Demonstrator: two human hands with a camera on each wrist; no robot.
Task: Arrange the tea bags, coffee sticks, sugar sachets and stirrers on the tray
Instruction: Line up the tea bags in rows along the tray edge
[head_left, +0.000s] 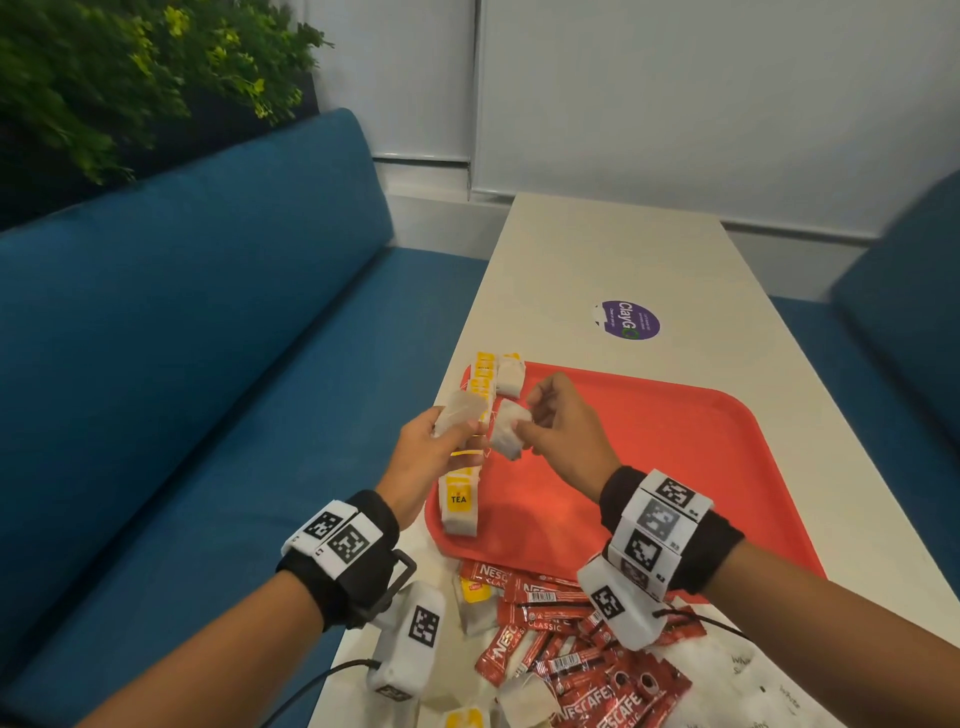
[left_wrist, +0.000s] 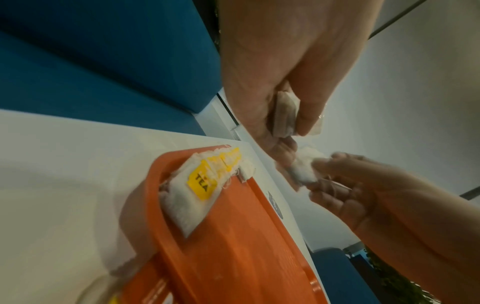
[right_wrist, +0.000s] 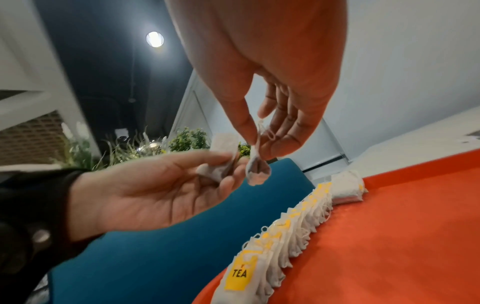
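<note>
Above the tray (head_left: 675, 441), a tea bag (head_left: 506, 428) in each pinching grip.

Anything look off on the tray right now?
One tea bag at the tray's far left corner lies outside the overlapped row of tea bags along the left edge. Coffee sticks remain heaped off the tray.

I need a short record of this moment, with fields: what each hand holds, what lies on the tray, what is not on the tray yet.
left hand: holds one tea bag above the tray's left edge
right hand: pinches a second tea bag
tray: red, with a row of tea bags along its left rim
off tray: coffee sticks heaped on the table, near side
stirrers: not visible
</note>
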